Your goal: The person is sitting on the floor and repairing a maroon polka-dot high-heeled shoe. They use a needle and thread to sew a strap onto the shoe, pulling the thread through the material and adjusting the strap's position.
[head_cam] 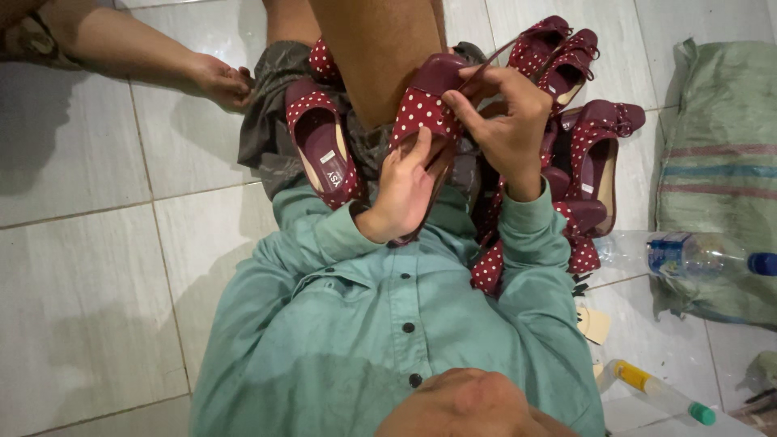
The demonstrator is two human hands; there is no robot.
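Left hand (405, 190) wraps the maroon polka-dot shoe (422, 109) from below, fingers curled around its sole, shoe held over the lap against the bare leg (380, 48). Right hand (506, 121) closed in a pinch on the shoe's thin strap (486, 61), pulled taut toward the upper right. Second matching shoe (322, 142) lies on the lap, just left of the leg. Pile of same shoes (583, 137) on the tiled floor (81, 283) beside the right arm. Plastic bottle (696, 255) near a green sack (720, 162).
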